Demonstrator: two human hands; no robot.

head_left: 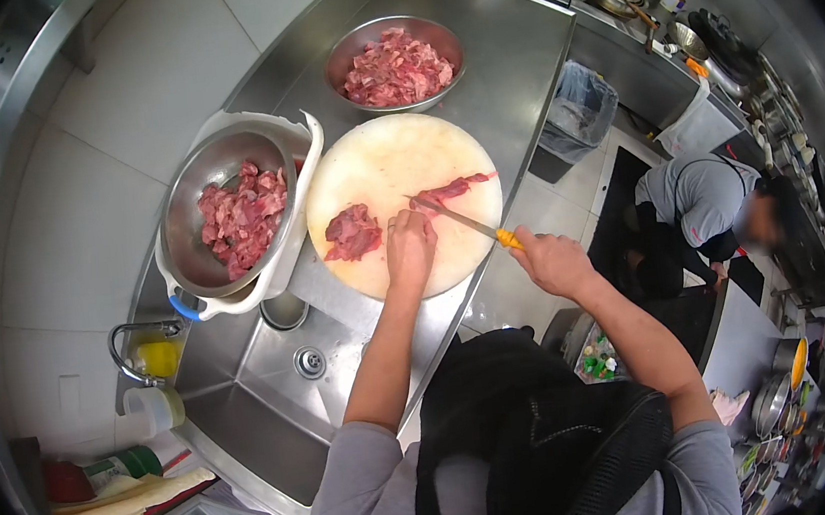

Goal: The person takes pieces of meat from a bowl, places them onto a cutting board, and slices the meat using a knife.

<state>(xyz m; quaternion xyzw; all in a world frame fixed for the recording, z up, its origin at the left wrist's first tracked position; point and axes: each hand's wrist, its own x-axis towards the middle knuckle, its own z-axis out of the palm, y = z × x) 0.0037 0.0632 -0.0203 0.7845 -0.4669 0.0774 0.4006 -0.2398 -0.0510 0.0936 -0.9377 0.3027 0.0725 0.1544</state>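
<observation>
A steel counter w/ a built-in sink fills the middle of a kitchen. On it lies a round cream cutting board, lightly stained, in front of a person's two bare hands. Just beside the board, on the person's L side, a white tub w/ a blue patch near one end holds a wide steel bowl; its pile of cut meat is pinkish-red w/ pale bits. A 2nd steel bowl, past the board's far edge, is heaped w/ similar meat, well apart from both hands.

R hand, out at the board's R edge, is wrapped round the yellow handle of a knife. The blade slants in over the board, narrow & grey, its tip just past the L hand's fingers. L hand is bent w/ fingers bunched at the board, btwn blade & lump; can't tell whether it pinches any meat.

The lump of meat rests on the board just L of that hand: dark red, moist-looking, uneven, w/ paler patches. The thin strip of meat lies on the blade's far side, near end by the L fingertips, other end running toward the board's R edge; it's deep red, ragged & tapering.
</observation>
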